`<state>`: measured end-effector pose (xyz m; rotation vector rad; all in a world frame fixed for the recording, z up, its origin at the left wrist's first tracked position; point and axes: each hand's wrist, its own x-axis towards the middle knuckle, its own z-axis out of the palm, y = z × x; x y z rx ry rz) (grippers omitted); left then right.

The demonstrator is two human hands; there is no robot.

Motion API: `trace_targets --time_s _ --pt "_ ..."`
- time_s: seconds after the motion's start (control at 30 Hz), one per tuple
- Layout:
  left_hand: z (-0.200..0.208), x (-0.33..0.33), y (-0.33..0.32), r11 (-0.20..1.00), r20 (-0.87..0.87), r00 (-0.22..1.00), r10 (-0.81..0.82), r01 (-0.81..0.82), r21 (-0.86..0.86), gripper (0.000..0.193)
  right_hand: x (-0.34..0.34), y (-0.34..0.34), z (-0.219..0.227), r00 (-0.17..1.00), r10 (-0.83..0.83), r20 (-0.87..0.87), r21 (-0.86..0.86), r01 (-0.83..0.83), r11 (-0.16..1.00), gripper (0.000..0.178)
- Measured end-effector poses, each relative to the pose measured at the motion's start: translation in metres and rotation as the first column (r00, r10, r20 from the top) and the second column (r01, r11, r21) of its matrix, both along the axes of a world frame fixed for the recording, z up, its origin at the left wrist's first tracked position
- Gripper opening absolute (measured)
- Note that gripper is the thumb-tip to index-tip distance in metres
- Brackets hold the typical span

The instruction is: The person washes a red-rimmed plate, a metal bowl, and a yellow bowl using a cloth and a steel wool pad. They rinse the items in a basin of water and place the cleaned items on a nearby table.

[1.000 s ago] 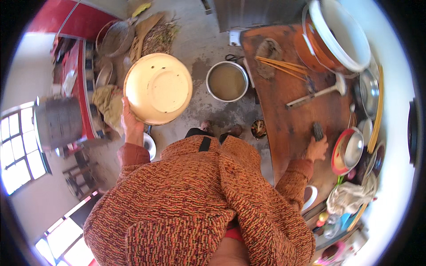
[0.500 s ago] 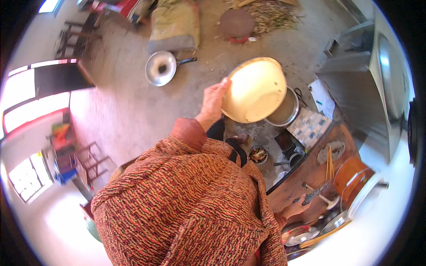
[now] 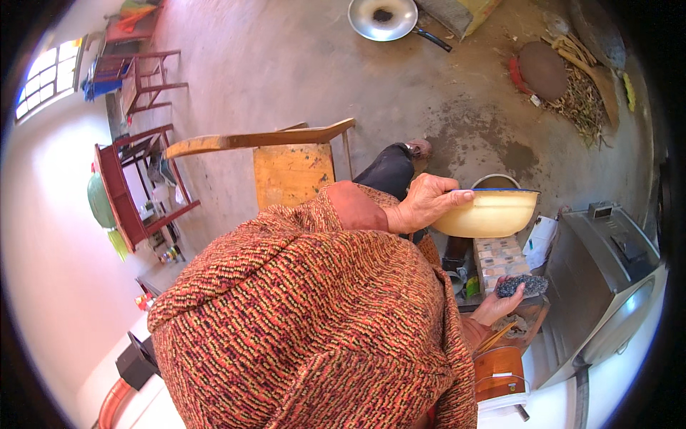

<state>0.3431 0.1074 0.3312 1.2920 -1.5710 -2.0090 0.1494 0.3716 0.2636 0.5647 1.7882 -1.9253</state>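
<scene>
My left hand (image 3: pixel 426 205) grips the rim of a cream enamel basin (image 3: pixel 486 220) with a dark blue edge, thumb along the rim. The basin is seen from its side, held up in the air, so its inside is hidden. Below and to the right of it, my right hand (image 3: pixel 494 307) has its fingers round a dark grey wire scouring pad (image 3: pixel 523 286). The pad is apart from the basin.
Behind the basin a metal pot (image 3: pixel 494 180) stands on the floor. A wooden chair (image 3: pixel 293 171) is at my left, a steel-sided stove (image 3: pixel 582 275) at my right. Near my right forearm are chopsticks (image 3: pixel 498 336) and an orange bucket (image 3: pixel 499 368). A frying pan (image 3: pixel 382 16) lies farther off.
The view has swung left, bringing the chair in. The basin has tipped from showing its inside to showing its side. My right hand has come up from the wooden surface with the scouring pad.
</scene>
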Motion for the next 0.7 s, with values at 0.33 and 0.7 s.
trace_targets --time_s 0.33,0.7 --pt "-0.013 0.036 -0.045 0.936 -0.086 0.942 0.323 -0.305 0.178 0.035 0.008 -0.046 -0.040 0.999 0.039 0.021 -0.207 -0.033 0.978 0.037" --pt "-0.078 0.071 -0.100 0.890 -0.231 0.897 0.377 -0.282 0.358 0.039 0.057 -0.128 -0.078 0.947 0.241 0.210 -0.663 -0.043 0.747 0.049"
